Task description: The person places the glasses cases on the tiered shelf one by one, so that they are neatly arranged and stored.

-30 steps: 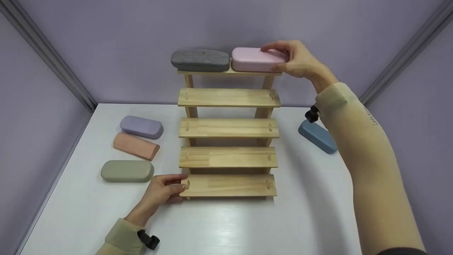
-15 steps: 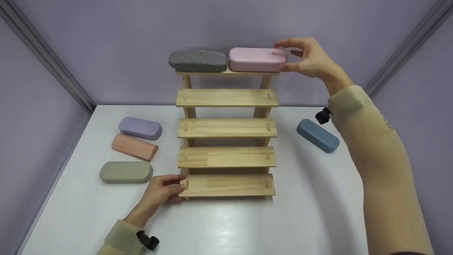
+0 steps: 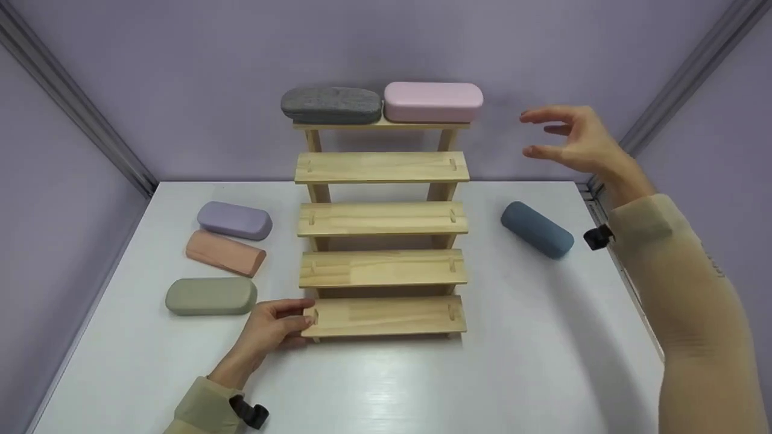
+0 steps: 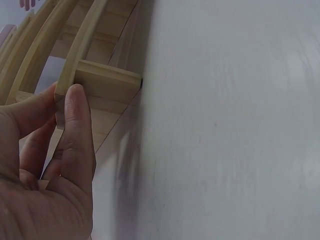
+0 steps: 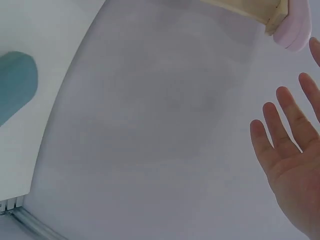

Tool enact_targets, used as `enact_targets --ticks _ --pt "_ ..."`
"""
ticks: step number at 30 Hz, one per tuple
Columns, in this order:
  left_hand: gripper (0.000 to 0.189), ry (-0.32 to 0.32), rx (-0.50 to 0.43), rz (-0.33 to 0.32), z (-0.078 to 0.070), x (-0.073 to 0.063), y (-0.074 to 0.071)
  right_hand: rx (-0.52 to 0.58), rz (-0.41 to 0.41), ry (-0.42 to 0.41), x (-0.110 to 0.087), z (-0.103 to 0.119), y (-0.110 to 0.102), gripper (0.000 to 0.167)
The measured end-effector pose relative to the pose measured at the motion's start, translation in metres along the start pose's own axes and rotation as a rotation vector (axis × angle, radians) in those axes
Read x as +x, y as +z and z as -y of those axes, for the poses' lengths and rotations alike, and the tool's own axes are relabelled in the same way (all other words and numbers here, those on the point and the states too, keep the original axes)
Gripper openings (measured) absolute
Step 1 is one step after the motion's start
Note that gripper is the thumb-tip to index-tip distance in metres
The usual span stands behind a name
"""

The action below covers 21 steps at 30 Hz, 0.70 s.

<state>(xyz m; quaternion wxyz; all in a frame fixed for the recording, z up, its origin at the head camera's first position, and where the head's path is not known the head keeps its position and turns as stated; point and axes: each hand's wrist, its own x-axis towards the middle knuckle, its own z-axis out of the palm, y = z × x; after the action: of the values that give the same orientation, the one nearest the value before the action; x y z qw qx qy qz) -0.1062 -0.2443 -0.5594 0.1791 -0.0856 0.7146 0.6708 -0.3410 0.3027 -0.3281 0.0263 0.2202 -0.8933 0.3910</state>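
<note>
A stepped wooden rack (image 3: 383,217) stands in the middle of the table. My left hand (image 3: 271,328) grips the left end of its lowest shelf; in the left wrist view the thumb and fingers (image 4: 77,135) pinch that board's end. On the top shelf a grey fabric glasses case (image 3: 332,105) and a pink glasses case (image 3: 433,102) lie side by side. My right hand (image 3: 573,137) is in the air to the right of the pink case, apart from it, fingers spread and holding nothing. Below that hand a blue glasses case (image 3: 537,229) lies on the table.
Left of the rack, a lavender case (image 3: 235,220), an orange case (image 3: 225,252) and a sage green case (image 3: 211,296) lie on the white table (image 3: 386,386). Purple-grey walls (image 3: 241,48) enclose the back and sides. The rack's lower shelves are bare.
My right hand has let go of the pink case and moved right and down, away from the rack. The pink case stays on the top shelf. My left hand keeps its grip.
</note>
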Motion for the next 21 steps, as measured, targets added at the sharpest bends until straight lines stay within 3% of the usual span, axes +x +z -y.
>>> enact_targets --ticks 5,12,21 --pt "0.051 -0.009 -0.013 -0.004 0.001 0.000 0.000 -0.033 0.004 0.062 -0.030 -0.033 0.014 0.054" --pt "0.051 -0.014 -0.004 -0.026 0.001 -0.001 -0.001 0.003 -0.068 0.100 -0.069 -0.075 0.046 0.048" --pt "0.052 -0.012 -0.005 -0.026 0.001 0.000 0.001 -0.057 -0.112 0.192 -0.104 -0.125 0.067 0.048"
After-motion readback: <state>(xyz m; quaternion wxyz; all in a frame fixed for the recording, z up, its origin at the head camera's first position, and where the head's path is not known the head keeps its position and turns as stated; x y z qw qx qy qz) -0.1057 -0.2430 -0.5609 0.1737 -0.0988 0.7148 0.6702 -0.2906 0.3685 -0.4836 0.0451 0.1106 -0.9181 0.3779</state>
